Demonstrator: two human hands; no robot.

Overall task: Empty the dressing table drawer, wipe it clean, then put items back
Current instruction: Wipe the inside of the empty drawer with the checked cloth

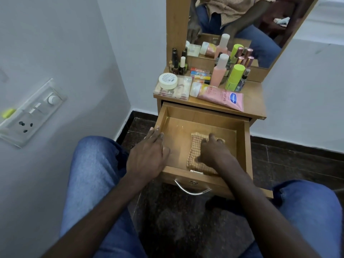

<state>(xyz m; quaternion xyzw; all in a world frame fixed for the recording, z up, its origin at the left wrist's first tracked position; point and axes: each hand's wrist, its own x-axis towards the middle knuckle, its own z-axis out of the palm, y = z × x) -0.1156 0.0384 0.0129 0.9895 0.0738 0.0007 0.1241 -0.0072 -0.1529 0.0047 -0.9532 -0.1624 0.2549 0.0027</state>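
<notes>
Cloth is the thing to mind: a checked orange-and-cream woven cloth lies folded on the floor of the open wooden drawer, toward the drawer's right wall and reaching almost to its front edge. It looks soft, light and limp, so it would likely bunch or unfold if dragged by a corner. I judge it best held from above, palm pressing it flat and fingers gathering the top fold, so the whole pad slides as one. The bare wood seems smooth, so little force should be needed.

The right hand sits on top of the cloth, palm down, with its fingers bent over the far end and gripping it. Its forearm comes in over the drawer's front right corner. The left hand rests on the drawer's left wall near the front left corner, fingers straight and together, holding nothing, apparently steadying the drawer.

The cosmetics stand on the wooden table top. A pink squeeze tube lies along the front edge, and a clear plastic box sits at the front left corner with a round white jar on it. A pink bottle with a white cap and a lime-green bottle stand toward the back. By that, emptying looks done, wiping is in hand, and putting things back is not yet begun.
</notes>
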